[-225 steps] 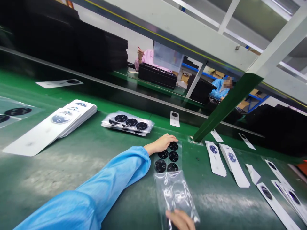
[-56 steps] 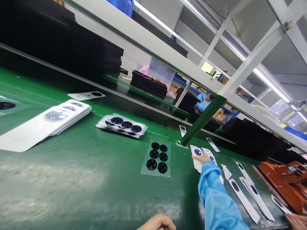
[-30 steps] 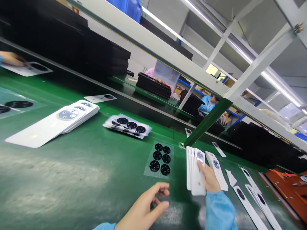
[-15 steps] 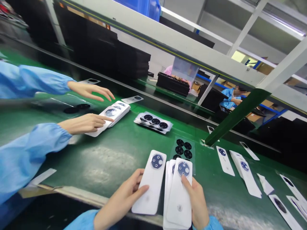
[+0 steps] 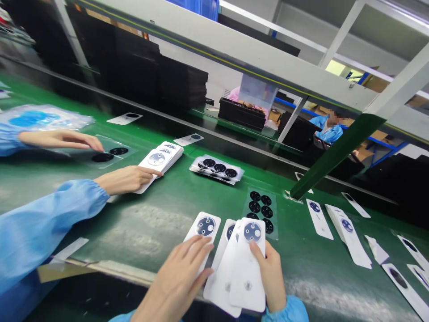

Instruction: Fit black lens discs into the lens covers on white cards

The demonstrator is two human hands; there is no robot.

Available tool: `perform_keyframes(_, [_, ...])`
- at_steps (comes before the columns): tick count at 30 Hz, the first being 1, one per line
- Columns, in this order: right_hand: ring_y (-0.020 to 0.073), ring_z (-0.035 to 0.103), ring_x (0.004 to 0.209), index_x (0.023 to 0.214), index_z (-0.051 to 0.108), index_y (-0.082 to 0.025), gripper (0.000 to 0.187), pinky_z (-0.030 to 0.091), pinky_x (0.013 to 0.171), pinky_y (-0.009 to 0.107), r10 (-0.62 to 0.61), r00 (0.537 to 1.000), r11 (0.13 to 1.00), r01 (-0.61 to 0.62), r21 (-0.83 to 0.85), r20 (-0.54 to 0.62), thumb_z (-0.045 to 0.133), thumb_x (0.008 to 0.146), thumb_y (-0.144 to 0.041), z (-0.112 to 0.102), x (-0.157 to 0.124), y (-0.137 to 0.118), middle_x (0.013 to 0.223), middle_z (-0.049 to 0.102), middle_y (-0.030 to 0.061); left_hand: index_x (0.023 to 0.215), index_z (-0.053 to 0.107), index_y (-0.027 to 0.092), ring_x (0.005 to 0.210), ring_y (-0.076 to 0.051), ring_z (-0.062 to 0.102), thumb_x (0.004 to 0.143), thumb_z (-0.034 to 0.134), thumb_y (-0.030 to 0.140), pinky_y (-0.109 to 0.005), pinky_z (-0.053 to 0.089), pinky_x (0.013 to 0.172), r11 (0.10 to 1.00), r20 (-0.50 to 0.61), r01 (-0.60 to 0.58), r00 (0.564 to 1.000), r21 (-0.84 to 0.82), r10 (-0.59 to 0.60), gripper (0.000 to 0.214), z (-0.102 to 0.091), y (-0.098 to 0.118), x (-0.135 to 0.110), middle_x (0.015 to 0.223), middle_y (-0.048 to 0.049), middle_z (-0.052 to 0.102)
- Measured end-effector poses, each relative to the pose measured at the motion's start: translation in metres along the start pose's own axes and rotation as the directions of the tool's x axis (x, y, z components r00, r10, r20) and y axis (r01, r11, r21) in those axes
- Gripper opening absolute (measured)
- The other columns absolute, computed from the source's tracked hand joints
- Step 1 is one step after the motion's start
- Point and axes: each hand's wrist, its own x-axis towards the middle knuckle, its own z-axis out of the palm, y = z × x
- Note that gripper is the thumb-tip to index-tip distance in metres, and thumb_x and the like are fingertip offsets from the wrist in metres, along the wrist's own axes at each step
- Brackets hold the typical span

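My right hand point(image 5: 271, 273) grips a small fanned stack of white phone back covers point(image 5: 247, 264), its thumb pressed on the top one just below the round dark-blue camera area. To the left, my left hand point(image 5: 182, 268) lies over a single white phone back cover point(image 5: 205, 227), fingers stretched out and thumb apart; its lower part is hidden. Behind the stack, a clear sheet with black round camera pieces point(image 5: 255, 206) lies on the green bench. Farther back sits a pile of similar sheets point(image 5: 217, 170).
At left, a co-worker's hand point(image 5: 129, 180) touches another cover stack point(image 5: 164, 158); their other hand point(image 5: 63, 138) reaches near a clear sheet with black discs point(image 5: 103, 157). More covers point(image 5: 350, 237) lie right of a green post point(image 5: 335, 156). A white shelf beam point(image 5: 214, 56) crosses above.
My left hand has shifted from gripping its cover to lying over it, nearer the stack. The stack has fanned out more. The co-worker's far hand moved left, away from their stack.
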Motion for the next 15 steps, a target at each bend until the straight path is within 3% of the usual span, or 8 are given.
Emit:
perform_keyframes(3, [0.0263, 0.064, 0.074, 0.088, 0.068, -0.012, 0.049, 0.049, 0.063, 0.032, 0.109, 0.992, 0.985, -0.116, 0.129, 0.058, 0.070, 0.065, -0.055, -0.015, -0.002, -0.003, 0.080, 0.072, 0.0077, 0.122, 0.051, 0.023, 0.122, -0.025, 0.046, 0.090, 0.047, 0.033, -0.038, 0.040, 0.098, 0.989, 0.022, -0.130, 0.991, -0.073, 0.132, 0.034, 0.023, 0.011, -0.003, 0.131, -0.0038, 0.055])
perform_keyframes(6, [0.0270, 0.063, 0.075, 0.088, 0.069, -0.011, 0.051, 0.049, 0.065, 0.033, 0.141, 0.988, 0.988, -0.144, 0.063, 0.057, 0.073, 0.062, -0.055, -0.040, -0.001, 0.000, 0.076, 0.072, 0.0073, 0.128, 0.047, 0.024, 0.126, -0.028, 0.042, 0.089, 0.050, 0.036, -0.044, 0.035, 0.103, 0.983, 0.068, -0.169, 0.982, -0.068, 0.174, 0.041, 0.029, 0.014, -0.005, 0.133, -0.0029, 0.054])
perform_keyframes(10, [0.0244, 0.061, 0.072, 0.085, 0.070, -0.013, 0.047, 0.046, 0.062, 0.030, 0.084, 0.996, 0.981, -0.080, -0.178, 0.016, 0.066, 0.069, -0.057, -0.068, 0.003, 0.011, 0.074, 0.071, 0.0055, 0.130, 0.046, 0.025, 0.128, -0.029, 0.040, 0.085, 0.057, 0.033, -0.047, 0.028, 0.107, 0.980, 0.142, -0.197, 0.970, -0.034, 0.200, 0.047, 0.022, 0.009, -0.009, 0.134, -0.0013, 0.053])
perform_keyframes(15, [0.0217, 0.058, 0.073, 0.088, 0.070, -0.016, 0.042, 0.044, 0.065, 0.028, -0.025, 1.000, 0.957, 0.027, -0.290, 0.009, 0.065, 0.072, -0.054, -0.075, 0.003, 0.012, 0.082, 0.071, 0.0042, 0.125, 0.051, 0.025, 0.129, -0.034, 0.038, 0.077, 0.064, 0.030, -0.054, 0.017, 0.111, 0.979, 0.125, -0.199, 0.971, -0.049, 0.203, 0.050, 0.026, 0.011, -0.011, 0.136, -0.0043, 0.051])
